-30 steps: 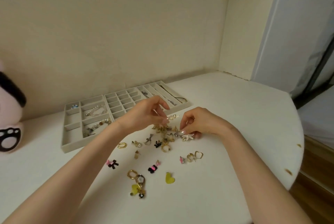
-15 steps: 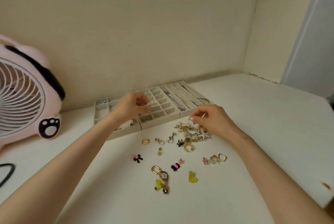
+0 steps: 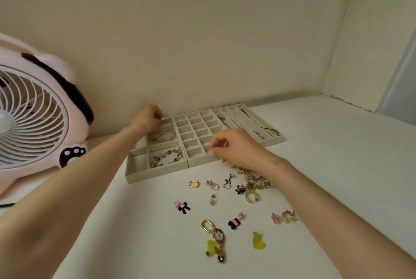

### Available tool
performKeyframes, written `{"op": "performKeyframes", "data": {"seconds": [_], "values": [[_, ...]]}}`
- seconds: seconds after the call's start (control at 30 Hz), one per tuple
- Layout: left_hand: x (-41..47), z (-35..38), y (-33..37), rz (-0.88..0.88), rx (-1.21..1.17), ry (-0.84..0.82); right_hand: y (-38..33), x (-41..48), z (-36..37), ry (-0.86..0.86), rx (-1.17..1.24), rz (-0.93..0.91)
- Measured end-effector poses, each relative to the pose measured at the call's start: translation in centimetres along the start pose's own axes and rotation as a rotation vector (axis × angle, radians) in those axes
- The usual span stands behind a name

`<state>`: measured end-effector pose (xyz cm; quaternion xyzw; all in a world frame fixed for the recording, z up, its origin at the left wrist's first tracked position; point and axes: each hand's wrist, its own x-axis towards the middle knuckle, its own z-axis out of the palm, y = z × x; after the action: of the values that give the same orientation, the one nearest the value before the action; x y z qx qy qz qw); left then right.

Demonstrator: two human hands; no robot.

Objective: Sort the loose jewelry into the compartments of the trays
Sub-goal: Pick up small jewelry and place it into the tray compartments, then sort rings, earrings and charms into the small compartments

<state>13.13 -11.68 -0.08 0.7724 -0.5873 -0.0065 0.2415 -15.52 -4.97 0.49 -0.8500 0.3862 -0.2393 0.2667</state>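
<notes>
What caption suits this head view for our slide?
Left hand holds a sparkly piece over the left tray; right hand hovers, curled, at the grid tray.

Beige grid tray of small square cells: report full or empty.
Empty where visible: the beige grid tray shows bare cell bottoms; the right hand hides some.

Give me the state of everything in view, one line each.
Left hand, pinching a small silver piece over the left tray's far end.
Right hand, fingertips pinched at the grid tray's near edge; contents unclear.
Left tray, holds bracelets.
Grid tray, compartments look empty.
Long-slot tray, holds chains.
Loose jewelry, unsorted on the table.
Fan, running or not unclear.
</notes>
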Motion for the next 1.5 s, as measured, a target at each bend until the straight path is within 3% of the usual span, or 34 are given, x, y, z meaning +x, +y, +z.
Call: {"op": "performKeyframes", "data": {"seconds": [0.17, 0.33, 0.47, 0.6, 0.73, 0.9, 1.03, 1.2, 1.5], "values": [[0.9, 1.2, -0.7, 0.008, 0.078, 0.017, -0.2, 3.3, 1.5, -0.01, 0.036, 0.009], [1.5, 0.9, -1.2, 0.036, 0.146, -0.071, 0.2, 5.0, 1.8, 0.026, 0.058, 0.008], [-0.2, 0.3, -0.1, 0.097, 0.068, 0.043, 0.4, 5.0, 1.6, 0.022, 0.061, -0.008], [-4.2, -0.2, 2.3, 0.272, -0.073, 0.12, 0.6, 4.3, 1.3, 0.028, 0.05, -0.015], [-8.9, -0.3, 4.8, 0.419, -0.221, 0.05, 0.8, 2.8, 0.8, 0.025, 0.048, -0.027], [-12.3, 0.2, 7.4, 0.523, -0.232, -0.077, 1.3, 0.8, -1.0, 0.043, -0.038, 0.026], [-13.5, 0.8, 9.1, 0.605, -0.215, -0.144, 2.3, -0.2, -2.9, -0.071, -0.289, 0.156], [-14.2, 1.8, 10.3, 0.6, -0.17, -0.164, 2.5, -1.3, -3.2, -0.217, -0.387, 0.195], [-15.0, 2.7, 10.8, 0.533, -0.27, -0.203, 2.6, -0.9, -3.3, -0.12, -0.026, 0.235]]}}
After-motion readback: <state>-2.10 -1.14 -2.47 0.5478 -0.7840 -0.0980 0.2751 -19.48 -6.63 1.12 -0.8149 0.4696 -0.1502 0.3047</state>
